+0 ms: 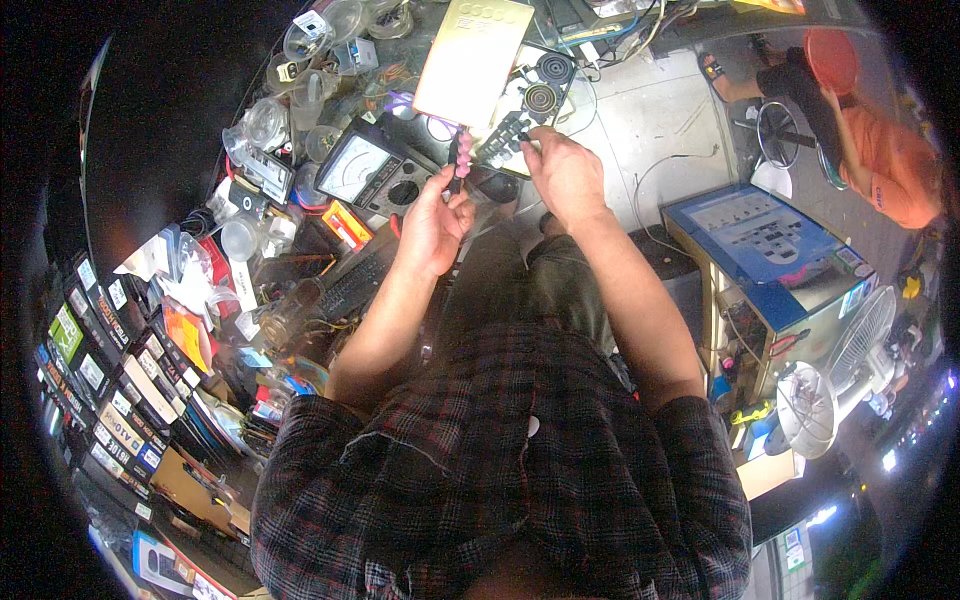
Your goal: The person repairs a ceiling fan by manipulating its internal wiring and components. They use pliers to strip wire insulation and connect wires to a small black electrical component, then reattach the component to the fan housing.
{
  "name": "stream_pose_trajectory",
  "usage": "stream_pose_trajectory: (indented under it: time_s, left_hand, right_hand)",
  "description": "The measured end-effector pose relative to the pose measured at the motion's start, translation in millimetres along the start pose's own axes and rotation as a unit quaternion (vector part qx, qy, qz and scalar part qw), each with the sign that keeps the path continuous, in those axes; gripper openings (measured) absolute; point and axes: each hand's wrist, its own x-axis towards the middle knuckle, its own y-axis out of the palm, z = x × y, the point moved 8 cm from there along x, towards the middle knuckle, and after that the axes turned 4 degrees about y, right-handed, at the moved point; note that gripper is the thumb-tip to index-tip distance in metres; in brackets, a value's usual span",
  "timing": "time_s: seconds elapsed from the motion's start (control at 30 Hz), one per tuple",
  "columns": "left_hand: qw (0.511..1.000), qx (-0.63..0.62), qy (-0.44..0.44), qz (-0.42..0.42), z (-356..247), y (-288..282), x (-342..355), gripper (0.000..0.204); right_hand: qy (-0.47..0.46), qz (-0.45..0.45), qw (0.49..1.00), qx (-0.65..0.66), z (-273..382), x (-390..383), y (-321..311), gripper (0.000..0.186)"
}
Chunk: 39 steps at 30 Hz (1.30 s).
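My left hand is closed round a slim dark tool with a knobbly pink part, held upright below a pale gold rectangular panel. My right hand has its fingertips together on or just beside a row of small black blocks, on a light tray or board with round black spiral pieces; I cannot make out whether it grips one. An analogue meter with a large black dial lies left of my left hand.
Plastic tubs, boxes and bags crowd the left, above a keyboard. A cable crosses a pale surface. At right are a blue-topped machine, white fans and a person in an orange shirt by a red stool.
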Motion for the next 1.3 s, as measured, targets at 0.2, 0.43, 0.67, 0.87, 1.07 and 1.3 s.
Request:
stream_pose_trajectory:
  time_s: [0.2, 0.43, 0.67, 0.87, 1.07, 1.3]
  left_hand:
    - [0.998, 0.047, 0.048, -0.016, -7.8, -3.7, -0.3, 0.023]
    - [0.981, 0.133, 0.138, -0.015, -24.7, 4.7, -0.2, 0.021]
    - [0.967, 0.191, 0.167, -0.034, -22.7, 3.1, 4.5, 0.021]
    - [0.943, 0.256, 0.200, -0.069, -26.4, 6.7, 0.8, 0.023]
    - [0.937, 0.259, 0.223, -0.074, -24.2, 4.5, 0.1, 0.021]
    - [0.941, 0.249, 0.213, -0.083, -22.3, 2.1, 1.0, 0.021]
  right_hand:
    - [-0.035, -0.009, 0.999, 0.016, 5.9, -0.3, -17.6, 0.024]
    - [-0.079, -0.047, 0.995, -0.039, 15.9, 41.2, -44.8, 0.026]
    - [-0.053, -0.083, 0.994, 0.039, 8.7, 30.9, -50.8, 0.025]
    - [-0.030, -0.052, 0.998, -0.029, 1.7, 0.6, -2.2, 0.027]
    - [-0.046, -0.037, 0.996, -0.065, 16.1, 10.6, 10.0, 0.020]
    - [-0.088, -0.047, 0.994, -0.053, 15.7, 9.2, 13.2, 0.014]
